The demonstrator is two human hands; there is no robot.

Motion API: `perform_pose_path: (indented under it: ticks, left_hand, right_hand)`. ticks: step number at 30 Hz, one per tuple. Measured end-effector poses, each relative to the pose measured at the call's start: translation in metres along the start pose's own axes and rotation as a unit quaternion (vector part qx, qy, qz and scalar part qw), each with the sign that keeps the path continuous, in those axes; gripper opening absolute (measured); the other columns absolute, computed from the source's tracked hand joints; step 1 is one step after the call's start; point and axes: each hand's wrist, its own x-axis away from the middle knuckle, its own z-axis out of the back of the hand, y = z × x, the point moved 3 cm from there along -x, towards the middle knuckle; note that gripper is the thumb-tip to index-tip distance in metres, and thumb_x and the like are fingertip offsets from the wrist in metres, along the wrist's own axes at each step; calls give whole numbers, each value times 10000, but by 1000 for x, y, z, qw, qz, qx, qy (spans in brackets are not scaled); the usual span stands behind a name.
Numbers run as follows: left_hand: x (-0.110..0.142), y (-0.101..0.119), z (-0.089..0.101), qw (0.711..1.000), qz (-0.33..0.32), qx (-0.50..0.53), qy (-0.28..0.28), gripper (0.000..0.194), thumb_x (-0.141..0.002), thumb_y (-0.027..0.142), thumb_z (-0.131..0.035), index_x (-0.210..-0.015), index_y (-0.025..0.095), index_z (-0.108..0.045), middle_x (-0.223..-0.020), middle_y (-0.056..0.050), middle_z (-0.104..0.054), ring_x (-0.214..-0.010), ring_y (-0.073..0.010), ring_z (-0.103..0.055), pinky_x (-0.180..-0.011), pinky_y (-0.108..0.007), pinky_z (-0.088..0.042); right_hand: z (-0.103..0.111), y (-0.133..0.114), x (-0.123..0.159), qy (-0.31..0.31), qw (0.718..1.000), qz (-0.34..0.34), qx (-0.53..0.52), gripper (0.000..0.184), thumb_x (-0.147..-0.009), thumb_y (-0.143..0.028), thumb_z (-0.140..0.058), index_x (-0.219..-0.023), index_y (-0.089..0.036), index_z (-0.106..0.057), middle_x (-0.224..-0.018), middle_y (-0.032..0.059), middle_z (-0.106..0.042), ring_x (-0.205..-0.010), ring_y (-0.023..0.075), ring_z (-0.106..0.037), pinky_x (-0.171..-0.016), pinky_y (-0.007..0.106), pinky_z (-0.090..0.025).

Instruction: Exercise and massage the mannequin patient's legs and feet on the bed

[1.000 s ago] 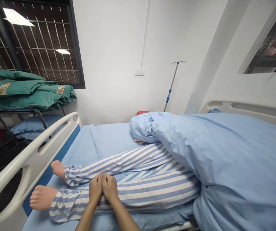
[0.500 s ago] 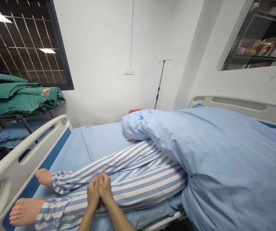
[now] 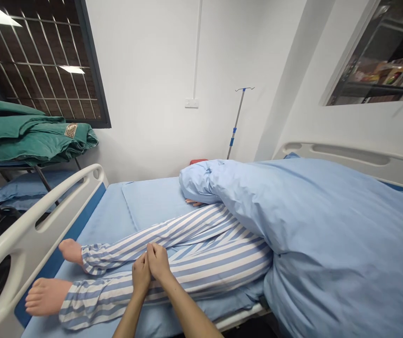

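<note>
My left hand (image 3: 141,274) is curled closed over the near leg of a figure in blue-and-white striped trousers (image 3: 218,270). Right beside it, knuckles up, my right hand (image 3: 158,261) is a loose fist, a little farther from me. The two fists touch or nearly touch, around the lower leg; I see nothing sticking out of either, and their undersides are hidden. The figure lies on a blue-sheeted bed, its bare, smooth feet (image 3: 48,296) towards the left. A blue quilt (image 3: 310,225) covers its upper body, with fingertips (image 3: 193,202) showing beneath the edge.
A pale footboard (image 3: 51,206) rises at the left and a headboard (image 3: 349,152) at the right. Behind the bed stand an IV pole (image 3: 236,122) and something red (image 3: 198,161). Green folded cloth (image 3: 28,138) lies on a rack by the barred window.
The view has shifted slightly, so the bed and figure sit a little farther right. Both fists stay together over the near leg, the right one now reaching slightly farther ahead.
</note>
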Motion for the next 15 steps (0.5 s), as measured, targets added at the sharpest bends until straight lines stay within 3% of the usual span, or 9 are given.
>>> perform_pose_path:
  ticks: [6, 10, 13, 15]
  left_hand:
    - [2, -1, 2, 1000, -4, 24, 10, 373, -796, 465, -399, -583, 190, -534, -565, -8, -566, -581, -150, -480, -606, -261, -356]
    - [-7, 9, -7, 995, 38, 91, -15, 330, -730, 463, -461, -568, 185, -533, -575, -3, -563, -588, -146, -483, -593, -258, -370]
    - [-19, 29, -18, 974, 120, 194, 3, 311, -699, 435, -467, -501, 207, -395, -459, 56, -398, -476, -100, -360, -491, -237, -315]
    - [-24, 44, -24, 965, 132, 226, 16, 334, -704, 433, -459, -494, 219, -312, -438, 79, -294, -446, -81, -285, -461, -229, -277]
  right_hand:
    - [-3, 17, 18, 37, 998, -27, 31, 380, -907, -333, -334, -607, -188, -517, -548, 23, -566, -531, 135, -486, -520, 255, -235]
    - [-2, 20, 14, 37, 999, -35, -18, 396, -903, -340, -329, -587, -185, -510, -569, 33, -583, -548, 140, -503, -529, 247, -268]
    - [2, 25, 10, 57, 994, -44, -87, 423, -904, -373, -306, -592, -177, -514, -582, 30, -584, -554, 137, -498, -535, 237, -308]
    - [4, 28, 7, 71, 988, -45, -128, 438, -905, -390, -286, -604, -172, -520, -594, 31, -586, -565, 138, -497, -539, 234, -331]
